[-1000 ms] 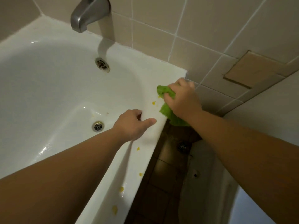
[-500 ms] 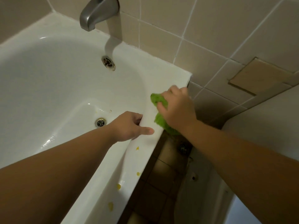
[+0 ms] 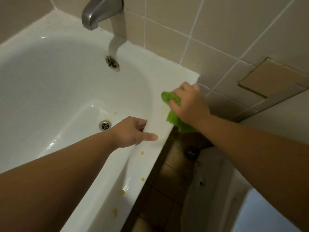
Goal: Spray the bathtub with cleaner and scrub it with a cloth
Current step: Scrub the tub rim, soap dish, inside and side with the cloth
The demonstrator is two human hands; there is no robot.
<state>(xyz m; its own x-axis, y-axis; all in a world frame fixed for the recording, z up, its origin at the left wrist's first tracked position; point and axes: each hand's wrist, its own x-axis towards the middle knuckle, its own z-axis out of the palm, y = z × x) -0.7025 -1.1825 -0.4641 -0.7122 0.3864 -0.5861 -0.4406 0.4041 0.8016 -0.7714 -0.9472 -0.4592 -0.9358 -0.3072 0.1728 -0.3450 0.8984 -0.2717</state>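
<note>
My right hand [image 3: 189, 104] has its fingers curled round the green cloth [image 3: 172, 118], pressing it onto the tub [image 3: 175, 77] rim near the corner by the wall. My left hand [image 3: 132, 132] grips the rim's inner edge, thumb flat on top, fingers hooked inside. Yellow spots [image 3: 142, 153] dot the rim nearer me.

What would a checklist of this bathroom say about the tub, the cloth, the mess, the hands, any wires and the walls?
Surface: white glossy bathtub, rim dotted with yellow spots.
Job's things: crumpled green cloth on the rim; no spray bottle seen.
Clutter: nothing seen.
Grips: right hand holds the cloth; left hand grips the rim's inner edge.
Cables: nothing seen.
Surroundings: grey metal spout, two drains, beige tiled wall, brown floor tiles.
</note>
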